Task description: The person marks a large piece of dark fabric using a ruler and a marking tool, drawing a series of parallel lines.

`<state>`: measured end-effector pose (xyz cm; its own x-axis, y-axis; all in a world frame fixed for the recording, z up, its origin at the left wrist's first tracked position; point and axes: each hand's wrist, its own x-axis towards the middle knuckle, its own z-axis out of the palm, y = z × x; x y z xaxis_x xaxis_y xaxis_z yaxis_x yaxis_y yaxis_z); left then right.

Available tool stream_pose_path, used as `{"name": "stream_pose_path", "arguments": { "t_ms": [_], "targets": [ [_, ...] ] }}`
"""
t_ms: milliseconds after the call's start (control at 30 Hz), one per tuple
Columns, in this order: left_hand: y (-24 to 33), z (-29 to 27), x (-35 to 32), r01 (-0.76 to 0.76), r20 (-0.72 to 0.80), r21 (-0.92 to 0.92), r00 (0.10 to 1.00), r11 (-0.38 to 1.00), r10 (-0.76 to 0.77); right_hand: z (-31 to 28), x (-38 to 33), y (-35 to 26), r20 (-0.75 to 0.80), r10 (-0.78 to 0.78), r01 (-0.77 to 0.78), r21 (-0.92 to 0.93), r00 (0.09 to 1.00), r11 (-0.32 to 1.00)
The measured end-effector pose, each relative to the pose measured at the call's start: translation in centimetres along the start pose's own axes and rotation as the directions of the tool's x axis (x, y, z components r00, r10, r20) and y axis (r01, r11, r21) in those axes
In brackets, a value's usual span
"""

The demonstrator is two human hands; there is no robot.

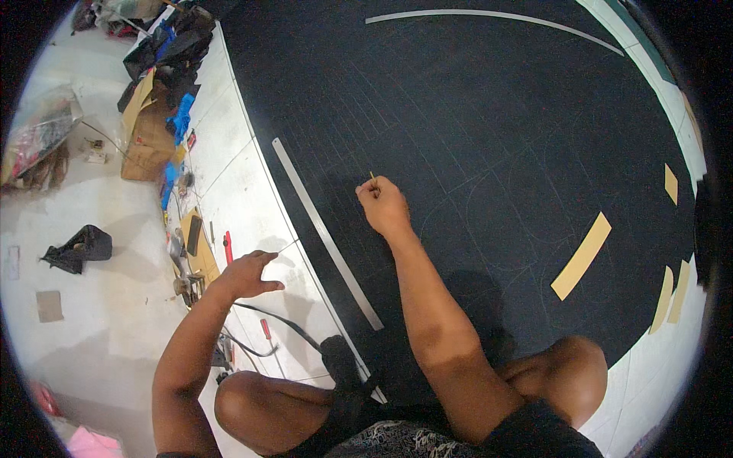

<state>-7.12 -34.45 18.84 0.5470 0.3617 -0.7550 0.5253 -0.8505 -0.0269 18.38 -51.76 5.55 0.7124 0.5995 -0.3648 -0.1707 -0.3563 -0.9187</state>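
My right hand [384, 208] is closed in a pinch over a dark sheet of material [489, 137]. Out of its fingers pokes the tip of a thin yellowish stick [372, 177] that looks like a pencil; most of it is hidden. Thin pale lines, straight and curved, are drawn on the sheet around that hand. To its left a metal ruler [327, 233] lies slantwise on the sheet. My left hand [252, 275] hovers over white tiles with thumb and fingers apart, holding nothing. Close to it is a red cutter-like tool [227, 247].
A second long metal strip [496, 17] lies across the far side. Yellow card pieces, one large [582, 258], rest on the right. Left are a cardboard box [149, 145], a red-handled screwdriver [266, 329], cluttered tools and a black bag [82, 248]. My bent knees flank the near edge.
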Motion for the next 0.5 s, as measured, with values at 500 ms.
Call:
{"name": "stream_pose_path", "arguments": {
  "t_ms": [500],
  "targets": [
    [-2.5,5.6,15.2,-0.105,-0.323,-0.206,0.946,0.973,0.034,-6.9,-8.2,6.1,0.032,0.135,-0.070,-0.723,0.990,0.687]
  ]
}}
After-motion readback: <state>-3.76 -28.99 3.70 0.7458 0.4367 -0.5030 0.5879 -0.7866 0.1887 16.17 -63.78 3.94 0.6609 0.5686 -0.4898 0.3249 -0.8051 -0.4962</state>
